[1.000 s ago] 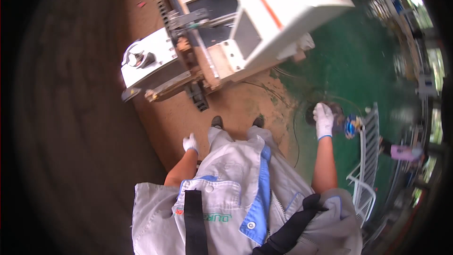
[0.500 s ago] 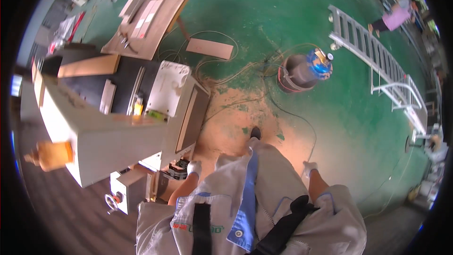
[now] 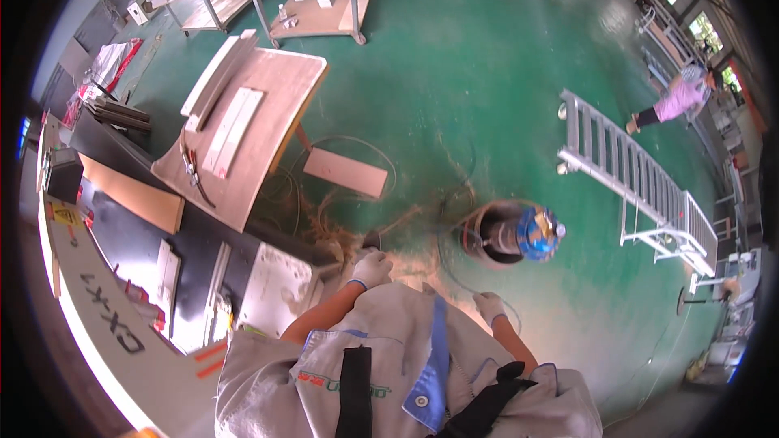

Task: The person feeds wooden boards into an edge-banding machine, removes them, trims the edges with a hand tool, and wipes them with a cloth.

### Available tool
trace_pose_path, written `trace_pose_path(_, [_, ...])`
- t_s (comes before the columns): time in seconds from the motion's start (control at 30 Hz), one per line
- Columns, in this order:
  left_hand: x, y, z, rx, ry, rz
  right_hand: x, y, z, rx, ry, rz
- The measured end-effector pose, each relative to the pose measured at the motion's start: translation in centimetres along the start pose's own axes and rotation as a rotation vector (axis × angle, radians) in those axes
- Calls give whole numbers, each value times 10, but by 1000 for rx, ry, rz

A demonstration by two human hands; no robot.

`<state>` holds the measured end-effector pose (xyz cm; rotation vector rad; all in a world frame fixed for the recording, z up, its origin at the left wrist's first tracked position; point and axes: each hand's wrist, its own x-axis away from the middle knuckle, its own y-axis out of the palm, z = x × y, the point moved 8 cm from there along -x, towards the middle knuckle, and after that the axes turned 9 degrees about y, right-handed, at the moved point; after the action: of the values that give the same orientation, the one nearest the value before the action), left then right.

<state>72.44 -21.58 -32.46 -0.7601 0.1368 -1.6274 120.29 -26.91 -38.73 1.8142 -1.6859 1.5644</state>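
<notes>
My left hand (image 3: 371,269), in a white glove with loosely bent fingers, is near my dark shoe (image 3: 372,241), beside the white machine's pale plate (image 3: 274,280); I see nothing held in it. My right hand (image 3: 490,307), also gloved, hangs loosely open at my other side, lower than a round dark bin (image 3: 487,251) with a blue-topped cylindrical device (image 3: 535,233) in it. Hoses trail over the dusty green floor round the bin. The machine's black bed (image 3: 195,268) carries a tan board (image 3: 134,191) and narrow strips.
A wooden table (image 3: 284,89) with strips and tools stands ahead-left, a loose board (image 3: 345,172) beside it on the floor. Wheeled carts (image 3: 357,8) of panels stand behind. A metal step ladder (image 3: 617,162) on wheels lies across the right, a person in pink (image 3: 673,101) beyond it.
My view has swung right from the machine, which now lies at my left, toward the bin, table and ladder. My left hand has come forward; my right hand has dropped lower.
</notes>
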Motion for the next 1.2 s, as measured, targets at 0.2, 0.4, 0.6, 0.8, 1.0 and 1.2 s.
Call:
trace_pose_path(0.2, [-155,-153,62,49,121,-29,-65,-54,-83,-488,391,185])
trace_pose_path(0.4, [-351,-308,126,283,237,279,-186,-19,-191,-694,307,-125])
trace_pose_path(0.6, [-480,-476,146,641,195,569,-355,-67,-348,408,66,22])
trace_pose_path(0.8, [-508,-544,45,940,-290,1006,-511,-161,-674,530,-109,199])
trace_pose_path(1.0, [-476,-549,13,1254,-443,1188,-453,-60,-1169,695,-591,103])
trace_pose_path(1.2, [-497,-572,21,1141,-503,1352,-349,200,-1417,843,-1129,-182])
